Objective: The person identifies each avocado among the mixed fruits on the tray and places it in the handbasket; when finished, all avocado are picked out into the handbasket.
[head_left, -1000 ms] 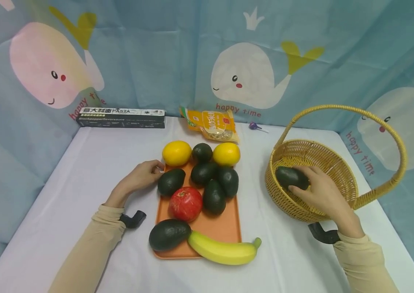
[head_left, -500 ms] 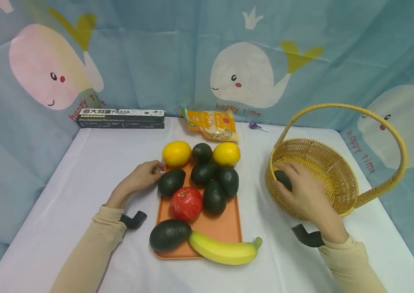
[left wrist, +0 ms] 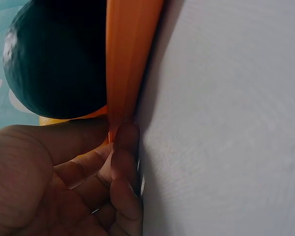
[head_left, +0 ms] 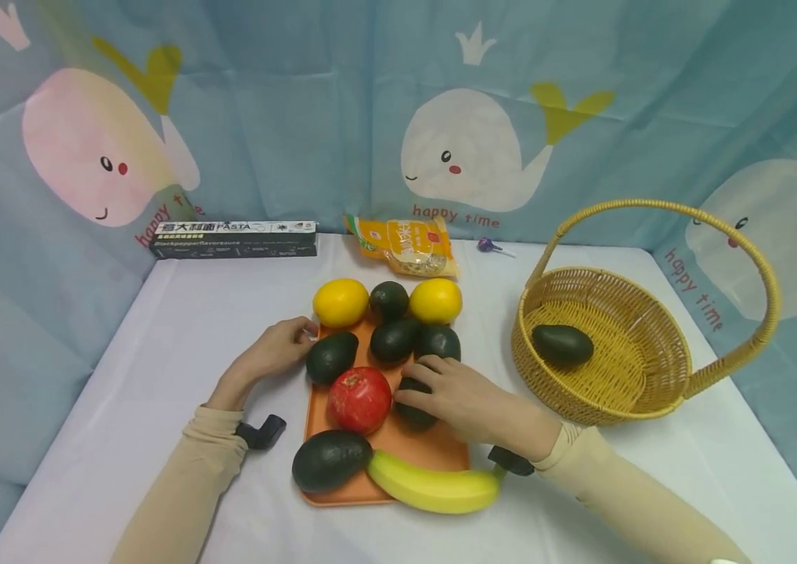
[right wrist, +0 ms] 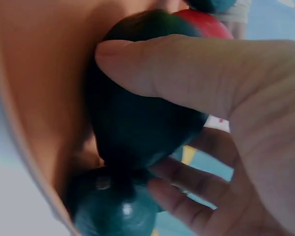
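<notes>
An orange tray [head_left: 434, 446] carries several dark green avocados, a red pomegranate [head_left: 359, 400], two lemons [head_left: 340, 302] and a banana [head_left: 435, 483]. My left hand [head_left: 277, 349] pinches the tray's left rim, thumb on top and fingertips curled below in the left wrist view. One avocado [head_left: 331, 357] lies just beside that thumb. Over the tray, my right hand [head_left: 465, 398] grips another avocado [right wrist: 137, 118] right of the pomegranate. Its thumb presses one side and its fingers wrap the other, partly hidden. A single avocado [head_left: 562, 345] lies inside the wicker basket [head_left: 610, 392].
The basket's tall handle [head_left: 772, 313] arches over it at the right. Along the back lie a pasta box [head_left: 235, 240], a yellow bag of grain [head_left: 409, 245] and a lollipop [head_left: 488, 245]. A patterned curtain [head_left: 286, 141] encloses the white table.
My right hand has let go of the avocado in the basket and moved left to the tray, where it grips another. My left hand stays on the tray rim.
</notes>
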